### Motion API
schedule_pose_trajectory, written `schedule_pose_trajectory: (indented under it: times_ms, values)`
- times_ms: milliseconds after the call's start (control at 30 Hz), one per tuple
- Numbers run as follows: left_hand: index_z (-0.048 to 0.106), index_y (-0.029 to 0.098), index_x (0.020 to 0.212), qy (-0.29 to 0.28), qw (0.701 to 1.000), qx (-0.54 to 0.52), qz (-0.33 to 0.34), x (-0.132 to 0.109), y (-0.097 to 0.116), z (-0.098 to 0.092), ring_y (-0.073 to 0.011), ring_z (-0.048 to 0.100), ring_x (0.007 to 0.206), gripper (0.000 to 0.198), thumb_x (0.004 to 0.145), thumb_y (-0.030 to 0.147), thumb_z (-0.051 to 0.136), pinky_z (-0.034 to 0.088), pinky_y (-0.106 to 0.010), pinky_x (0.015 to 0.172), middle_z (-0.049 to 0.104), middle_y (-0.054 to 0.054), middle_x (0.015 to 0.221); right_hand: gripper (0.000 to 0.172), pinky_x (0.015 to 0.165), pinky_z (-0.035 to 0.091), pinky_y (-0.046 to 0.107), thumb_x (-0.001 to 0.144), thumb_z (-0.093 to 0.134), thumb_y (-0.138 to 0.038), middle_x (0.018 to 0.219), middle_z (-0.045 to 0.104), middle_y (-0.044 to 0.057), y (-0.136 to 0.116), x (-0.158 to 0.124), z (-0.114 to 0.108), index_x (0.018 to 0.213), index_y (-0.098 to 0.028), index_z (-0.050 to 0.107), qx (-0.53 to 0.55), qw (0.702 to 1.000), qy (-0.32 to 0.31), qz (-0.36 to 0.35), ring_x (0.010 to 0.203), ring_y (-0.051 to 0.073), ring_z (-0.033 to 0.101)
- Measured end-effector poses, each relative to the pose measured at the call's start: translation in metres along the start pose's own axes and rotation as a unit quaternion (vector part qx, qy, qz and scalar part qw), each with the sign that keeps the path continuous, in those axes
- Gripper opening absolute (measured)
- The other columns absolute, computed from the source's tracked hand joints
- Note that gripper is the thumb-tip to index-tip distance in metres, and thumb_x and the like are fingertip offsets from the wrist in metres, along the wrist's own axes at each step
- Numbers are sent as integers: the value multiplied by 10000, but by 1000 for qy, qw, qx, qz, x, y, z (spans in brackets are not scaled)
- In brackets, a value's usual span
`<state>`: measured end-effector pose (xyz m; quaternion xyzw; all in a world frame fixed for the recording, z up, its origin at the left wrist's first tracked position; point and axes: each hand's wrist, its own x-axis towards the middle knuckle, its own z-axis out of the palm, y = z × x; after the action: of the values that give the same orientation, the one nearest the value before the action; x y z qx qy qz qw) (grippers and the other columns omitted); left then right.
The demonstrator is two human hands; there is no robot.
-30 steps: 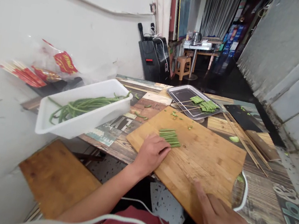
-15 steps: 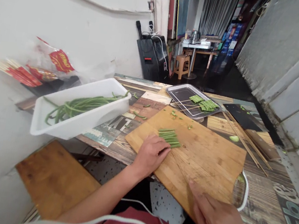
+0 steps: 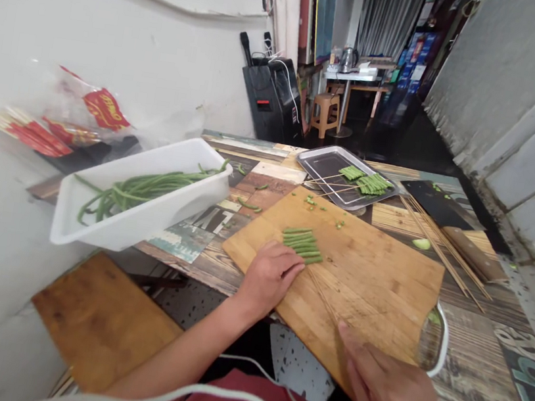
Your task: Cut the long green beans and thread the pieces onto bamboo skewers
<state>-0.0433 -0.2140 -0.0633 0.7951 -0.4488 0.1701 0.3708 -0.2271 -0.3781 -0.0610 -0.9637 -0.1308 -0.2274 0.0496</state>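
Observation:
My left hand [image 3: 271, 275] is on the cutting board [image 3: 377, 269], its fingers closed at the near end of a row of cut green beans [image 3: 302, 244]. The pieces lie side by side, and the fingertips hold the nearest ones. My right hand [image 3: 384, 383] is over the board's near right edge, its fingers closed round a thin bamboo skewer [image 3: 324, 296]. The skewer slants from that hand towards the near end of the row. Its tip is by my left fingertips; whether it is inside a bean I cannot tell.
A white tub [image 3: 142, 203] of long green beans stands left. Behind the board, a metal tray [image 3: 320, 161] holds skewered beans. Loose skewers [image 3: 440, 248] and a cleaver [image 3: 439, 205] lie right. Bean scraps [image 3: 310, 200] dot the board. A white-handled container [image 3: 441, 341] is partly under the board.
The view has shifted slightly. The skewer between my hands shows more clearly now; both hands keep almost the same place on the board.

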Motion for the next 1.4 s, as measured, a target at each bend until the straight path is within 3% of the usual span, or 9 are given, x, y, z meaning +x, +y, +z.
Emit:
schedule_pose_trajectory:
  times_ms: [267,800,1167,1267,1400]
  values:
    - [676,170,827,-8,1000,1,-12,-1,0,1,-175,584,769,97,847,185,583,489,-338,720,665,-55,786,338,571,541,224,885,373,-78,668,667,75,-3,8,-1,1105,-32,625,2,1000,30,0,479,115,582]
    - [669,156,836,-21,1000,13,-10,1,1,0,-177,575,775,96,851,172,575,482,-336,738,666,-60,807,336,586,540,214,894,431,-107,826,706,96,-3,4,2,1199,-31,551,12,1000,20,4,580,118,629]
    - [663,146,838,-21,1000,3,-7,1,0,-1,-178,569,778,92,850,163,573,480,-337,736,664,-65,805,326,497,531,238,902,392,-118,747,697,83,-4,8,3,1143,-30,594,23,999,28,15,495,130,610]
    - [660,147,845,-29,1000,0,-10,1,-1,-1,-179,565,782,95,853,165,567,479,-340,741,662,-66,811,335,543,548,237,901,411,-132,792,707,85,-3,8,3,1178,-42,575,33,999,6,20,528,131,627]
    - [655,143,852,-42,999,-3,-12,1,-1,-1,-178,561,787,94,855,159,562,474,-338,747,659,-66,818,324,584,558,225,920,372,-164,766,716,81,-5,11,2,1096,-63,624,60,997,28,39,477,119,613]
